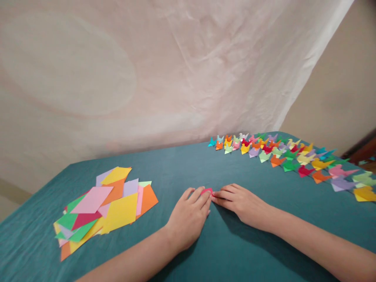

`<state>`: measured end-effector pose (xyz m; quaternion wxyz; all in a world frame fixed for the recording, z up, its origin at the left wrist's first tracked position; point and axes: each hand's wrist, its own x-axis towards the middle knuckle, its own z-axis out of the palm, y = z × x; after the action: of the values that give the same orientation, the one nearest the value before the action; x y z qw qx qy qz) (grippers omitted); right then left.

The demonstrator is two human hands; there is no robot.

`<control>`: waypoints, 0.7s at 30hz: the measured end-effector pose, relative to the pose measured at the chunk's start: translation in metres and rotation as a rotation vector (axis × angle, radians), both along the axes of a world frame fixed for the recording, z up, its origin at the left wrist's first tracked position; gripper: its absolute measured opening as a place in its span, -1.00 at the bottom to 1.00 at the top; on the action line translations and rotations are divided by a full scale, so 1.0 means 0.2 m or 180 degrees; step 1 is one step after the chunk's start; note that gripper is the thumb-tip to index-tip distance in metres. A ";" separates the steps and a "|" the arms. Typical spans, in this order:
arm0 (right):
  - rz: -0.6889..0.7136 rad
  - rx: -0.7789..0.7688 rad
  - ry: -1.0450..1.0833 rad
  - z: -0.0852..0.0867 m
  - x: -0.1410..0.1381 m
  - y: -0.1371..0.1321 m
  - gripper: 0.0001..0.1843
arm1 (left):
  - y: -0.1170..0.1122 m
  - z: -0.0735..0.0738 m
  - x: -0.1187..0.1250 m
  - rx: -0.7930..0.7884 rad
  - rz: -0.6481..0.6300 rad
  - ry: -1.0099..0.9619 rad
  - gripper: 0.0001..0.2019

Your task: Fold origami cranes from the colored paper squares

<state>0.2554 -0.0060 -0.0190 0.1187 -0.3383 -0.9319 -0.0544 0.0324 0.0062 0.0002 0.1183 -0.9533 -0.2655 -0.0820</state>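
Observation:
A small pinkish-red piece of origami paper (207, 191) lies on the teal cloth between my hands, mostly hidden under fingers. My left hand (189, 213) holds it down from the left, with the fingers bent over it and close together. From the right, my right hand (239, 203) pinches the paper's edge between thumb and fingers. Only a bit of the paper shows above and between the fingertips, so its folded shape cannot be made out.
Loose coloured paper squares (122, 213) are heaped on the left of the teal-covered table (164, 164). Rows of small folded paper birds (290, 154) stand at the back right. A pale cloth (152, 78) hangs behind the table.

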 end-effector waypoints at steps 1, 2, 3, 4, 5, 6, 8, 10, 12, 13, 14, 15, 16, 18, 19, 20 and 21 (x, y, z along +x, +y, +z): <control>-0.0004 0.0005 -0.0005 0.00 0.00 0.00 -0.59 | -0.01 0.00 0.00 0.0002 0.0046 0.0038 -0.64; -0.0013 0.0006 -0.0014 0.00 0.00 0.00 -0.59 | -0.02 -0.01 0.00 -0.0014 0.0084 0.0049 -0.61; -0.0025 -0.0001 -0.0034 0.01 0.00 0.00 -0.58 | -0.03 -0.01 0.00 -0.0041 0.0119 0.0045 -0.58; -0.0037 -0.0007 -0.0055 0.01 0.00 0.00 -0.58 | -0.03 -0.02 -0.01 -0.0074 0.0139 0.0035 -0.57; -0.0047 -0.0009 -0.0075 0.01 0.00 -0.01 -0.58 | -0.04 -0.02 -0.01 -0.0108 0.0152 0.0022 -0.55; -0.0051 -0.0009 -0.0090 0.01 0.00 -0.01 -0.58 | -0.04 -0.02 -0.01 -0.0140 0.0167 0.0009 -0.54; -0.0049 0.0003 -0.0085 0.01 0.00 -0.01 -0.58 | -0.03 -0.03 -0.01 -0.0196 0.0188 -0.0006 -0.53; -0.0029 0.0036 -0.0049 0.01 0.00 -0.01 -0.58 | -0.03 -0.03 -0.01 -0.0239 0.0199 -0.0017 -0.53; -0.0017 0.0071 -0.0030 0.01 0.00 -0.01 -0.58 | -0.03 -0.03 -0.01 -0.0280 0.0199 -0.0021 -0.52; -0.0020 0.0086 -0.0034 0.01 0.00 -0.01 -0.58 | -0.03 -0.03 -0.01 -0.0301 0.0200 -0.0024 -0.52; -0.0029 0.0095 -0.0045 0.01 0.00 -0.01 -0.58 | -0.03 -0.03 -0.01 -0.0319 0.0205 -0.0030 -0.52; -0.0037 0.0102 -0.0053 0.01 0.00 -0.01 -0.58 | -0.03 -0.03 -0.01 -0.0337 0.0215 -0.0039 -0.53; -0.0041 0.0108 -0.0057 0.01 0.00 -0.01 -0.58 | -0.02 -0.03 -0.01 -0.0352 0.0221 -0.0046 -0.54; -0.0036 0.0117 -0.0046 0.01 0.00 -0.01 -0.57 | -0.02 -0.03 -0.01 -0.0371 0.0228 -0.0065 -0.55; -0.0034 0.0116 -0.0040 0.01 0.00 -0.01 -0.57 | -0.02 -0.03 -0.01 -0.0378 0.0233 -0.0072 -0.55; -0.0036 0.0111 -0.0037 0.01 0.00 -0.01 -0.56 | -0.02 -0.03 -0.01 -0.0385 0.0238 -0.0077 -0.55; -0.0042 0.0103 -0.0039 0.01 -0.01 -0.01 -0.56 | -0.02 -0.03 -0.01 -0.0389 0.0243 -0.0080 -0.55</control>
<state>0.2542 -0.0078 -0.0166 0.1181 -0.3421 -0.9294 -0.0723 0.0300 0.0014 -0.0053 0.0596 -0.9468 -0.3076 -0.0730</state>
